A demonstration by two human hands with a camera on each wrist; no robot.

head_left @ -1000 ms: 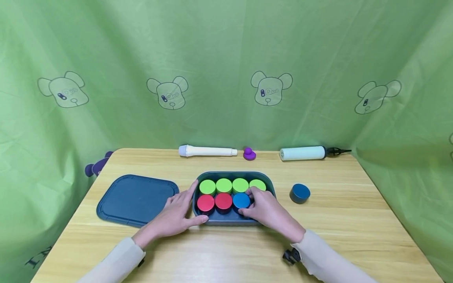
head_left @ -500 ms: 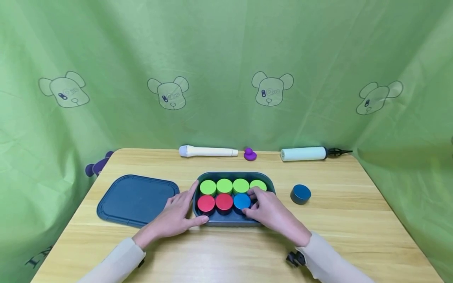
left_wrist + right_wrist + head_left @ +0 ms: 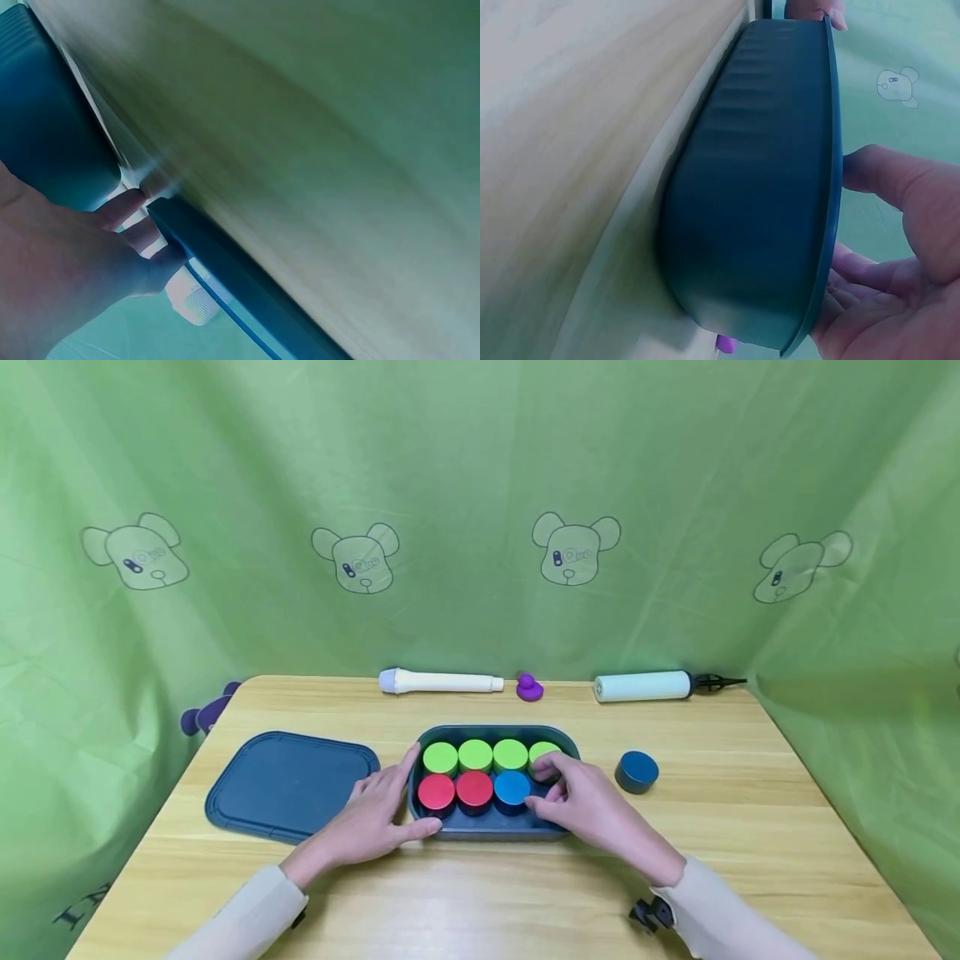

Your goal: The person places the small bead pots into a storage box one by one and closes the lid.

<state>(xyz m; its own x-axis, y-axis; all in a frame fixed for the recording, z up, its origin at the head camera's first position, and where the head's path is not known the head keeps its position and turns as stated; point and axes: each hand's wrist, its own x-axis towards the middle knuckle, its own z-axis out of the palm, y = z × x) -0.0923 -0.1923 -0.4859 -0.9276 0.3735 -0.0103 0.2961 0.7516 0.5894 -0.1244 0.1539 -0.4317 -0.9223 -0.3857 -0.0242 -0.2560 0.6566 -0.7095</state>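
A dark blue bin (image 3: 487, 833) stands mid-table. Inside, light green round blocks (image 3: 476, 753) form the back row. In front of them sit two red round blocks (image 3: 474, 788) and, to their right, a blue round block (image 3: 512, 788). My left hand (image 3: 371, 818) rests against the bin's left end with thumb and fingers spread. My right hand (image 3: 581, 797) is over the bin's right end, thumb and fingers apart. Its thumb tip lies beside the blue block, its fingers overlap the rightmost green block, and no block sits between them. Another dark blue round block (image 3: 637, 772) stands right of the bin.
A flat dark blue lid (image 3: 292, 785) lies left of the bin. Along the table's back edge lie a white microphone (image 3: 442, 681), a small purple duck-like figure (image 3: 528, 687) and a pale cylinder (image 3: 642, 686) with a black tip. A green curtain (image 3: 465, 527) hangs behind.
My right hand has let go of the blue round block, which stays in the front row, and has shifted slightly right. The left hand has not moved.
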